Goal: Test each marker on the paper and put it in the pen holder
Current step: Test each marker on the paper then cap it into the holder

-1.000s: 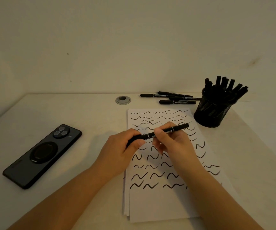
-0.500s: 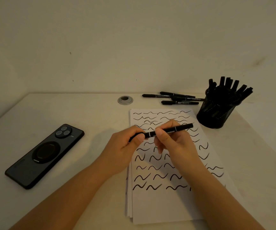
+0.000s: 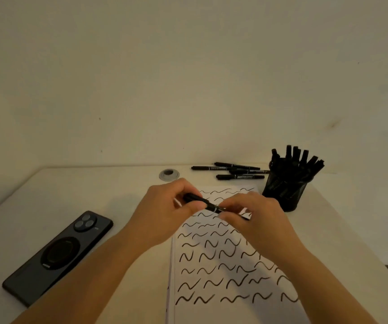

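- A pale counter (image 3: 122,197) stands against a bare cream wall (image 3: 188,78) in dim, warm light.
- Nearest the camera lies the paper (image 3: 211,309), a small stack with its top sheet covered in rows of black test squiggles; a dark phone (image 3: 57,256) lies face down well to its left.
- Above the paper's far end, both hands hold one black marker (image 3: 198,201) crosswise: the left hand (image 3: 165,211) has its grip curled round one end, the right hand (image 3: 258,216) pinches the other.
- Whether the cap is going on or coming off cannot be told from here.
- Risk: if the cap is only half seated, the tip could smear the fingers or dry out in storage.
- Farther right, the mesh pen holder (image 3: 284,190) is already crowded with markers, so pushing in another could tip it or knock one out.
- Behind, four untested markers (image 3: 232,170) lie near the wall beside a grey cable grommet (image 3: 169,174).
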Demonstrator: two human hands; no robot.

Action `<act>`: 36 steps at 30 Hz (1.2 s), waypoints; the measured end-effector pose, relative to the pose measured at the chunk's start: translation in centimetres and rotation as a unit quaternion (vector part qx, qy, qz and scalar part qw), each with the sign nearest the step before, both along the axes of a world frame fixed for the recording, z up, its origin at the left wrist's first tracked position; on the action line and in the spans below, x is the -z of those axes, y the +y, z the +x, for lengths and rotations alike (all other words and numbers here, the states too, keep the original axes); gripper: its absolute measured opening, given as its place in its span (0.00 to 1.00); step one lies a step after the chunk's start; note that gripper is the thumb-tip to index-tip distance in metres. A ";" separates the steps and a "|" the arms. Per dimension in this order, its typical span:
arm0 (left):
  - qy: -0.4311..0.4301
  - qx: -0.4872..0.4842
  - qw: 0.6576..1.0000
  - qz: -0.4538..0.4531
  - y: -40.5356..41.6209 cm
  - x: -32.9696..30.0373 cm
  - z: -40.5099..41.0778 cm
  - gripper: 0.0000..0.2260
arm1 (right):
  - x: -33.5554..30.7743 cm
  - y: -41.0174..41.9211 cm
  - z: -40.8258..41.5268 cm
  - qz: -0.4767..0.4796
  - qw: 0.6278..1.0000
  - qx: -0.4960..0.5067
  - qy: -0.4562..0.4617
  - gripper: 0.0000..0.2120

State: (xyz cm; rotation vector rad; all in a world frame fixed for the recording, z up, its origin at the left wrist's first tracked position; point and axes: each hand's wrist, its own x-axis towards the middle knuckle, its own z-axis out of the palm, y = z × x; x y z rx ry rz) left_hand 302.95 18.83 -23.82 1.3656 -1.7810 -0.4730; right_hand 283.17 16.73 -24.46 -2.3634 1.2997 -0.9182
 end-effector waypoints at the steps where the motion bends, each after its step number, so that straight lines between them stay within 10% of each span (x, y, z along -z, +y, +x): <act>1: -0.037 0.017 0.999 -0.017 -0.4 -0.9 -0.9 0.02 | -0.6 -0.1 -0.2 -0.035 0.999 -0.002 0.040 0.09; 6: -0.102 0.057 0.988 -0.101 -3.4 -3.6 -4.6 0.08 | -2.9 -2.1 -2.5 -0.111 0.983 0.048 0.139 0.12; 13: -0.294 -0.012 0.955 -0.028 -12.4 -0.2 -4.7 0.09 | -6.6 -6.5 -9.9 -0.044 0.934 0.184 -0.304 0.18; 17: -0.372 -0.022 0.928 0.024 -16.6 3.1 -4.4 0.11 | -6.7 -7.4 -11.2 -0.104 0.908 0.186 -0.361 0.27; 36: -0.379 -0.017 0.925 -0.003 -19.9 6.4 -5.5 0.12 | -1.5 -10.1 -8.6 -0.108 0.962 0.214 -0.130 0.04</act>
